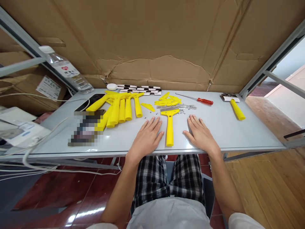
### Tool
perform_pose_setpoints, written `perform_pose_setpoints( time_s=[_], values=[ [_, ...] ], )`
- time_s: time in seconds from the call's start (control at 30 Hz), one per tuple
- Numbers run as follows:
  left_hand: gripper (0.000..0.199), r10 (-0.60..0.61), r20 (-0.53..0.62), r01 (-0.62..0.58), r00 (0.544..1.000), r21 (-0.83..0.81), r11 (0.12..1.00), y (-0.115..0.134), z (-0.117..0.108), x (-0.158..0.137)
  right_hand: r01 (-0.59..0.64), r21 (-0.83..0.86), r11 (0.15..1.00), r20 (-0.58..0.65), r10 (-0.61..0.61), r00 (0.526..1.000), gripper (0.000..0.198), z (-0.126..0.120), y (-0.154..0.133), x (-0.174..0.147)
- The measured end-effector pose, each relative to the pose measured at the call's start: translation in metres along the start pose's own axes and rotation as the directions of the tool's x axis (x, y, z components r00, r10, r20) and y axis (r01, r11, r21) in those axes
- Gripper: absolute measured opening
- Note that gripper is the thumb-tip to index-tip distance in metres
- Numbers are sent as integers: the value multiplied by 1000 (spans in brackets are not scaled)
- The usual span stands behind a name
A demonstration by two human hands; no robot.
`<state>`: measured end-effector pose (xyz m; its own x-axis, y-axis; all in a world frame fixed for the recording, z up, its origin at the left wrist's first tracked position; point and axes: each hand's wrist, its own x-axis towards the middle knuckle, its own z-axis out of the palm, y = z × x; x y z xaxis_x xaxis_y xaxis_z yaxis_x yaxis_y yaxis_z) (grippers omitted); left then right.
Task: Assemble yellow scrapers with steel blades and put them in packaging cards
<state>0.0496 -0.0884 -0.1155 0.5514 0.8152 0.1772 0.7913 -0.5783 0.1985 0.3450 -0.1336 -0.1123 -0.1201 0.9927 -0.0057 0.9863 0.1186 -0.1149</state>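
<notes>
My left hand (149, 136) lies flat on the grey table, fingers stretched out and holding nothing. Palm down on the other side rests my right hand (198, 133), also open. Between them is a yellow scraper handle (169, 130), its wide head pointing away from me and its grip towards me. Just beyond that head are thin metal blades (189, 107) and small scattered screws (182, 111). Yellow plastic cover plates (168, 101) form a small pile behind the blades, with a single plate (148, 107) to their left. Several more yellow handles (115, 111) are heaped left of my left hand.
A red-handled screwdriver (205, 101) lies at the back right. Farther right sits a scraper (237, 109) with a black-and-white head cover. Patterned strips (150, 90), a white spoon-like piece (111, 86), a dark phone (89, 102) and a tilted water bottle (69, 71) occupy the back left. Cardboard (154, 35) walls the rear.
</notes>
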Motion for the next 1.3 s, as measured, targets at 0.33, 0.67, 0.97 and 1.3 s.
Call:
perform_pose_setpoints(
  time_s=[0.33,0.67,0.97,1.3],
  values=[
    [67,16,11,-16,1000,-9,1000,1,-5,0,-26,10,1000,20,26,999,86,-7,-5,-3],
    [65,33,-23,-33,999,-16,999,0,-1,-1,98,63,993,175,-108,979,63,-70,-5,33],
    [63,37,-44,-39,998,-42,998,1,2,-1,157,237,959,-23,-156,987,49,-91,-20,200],
    [62,42,-49,-44,998,-41,998,3,-1,-3,70,322,944,-169,-15,985,47,-57,-57,293]
  ],
)
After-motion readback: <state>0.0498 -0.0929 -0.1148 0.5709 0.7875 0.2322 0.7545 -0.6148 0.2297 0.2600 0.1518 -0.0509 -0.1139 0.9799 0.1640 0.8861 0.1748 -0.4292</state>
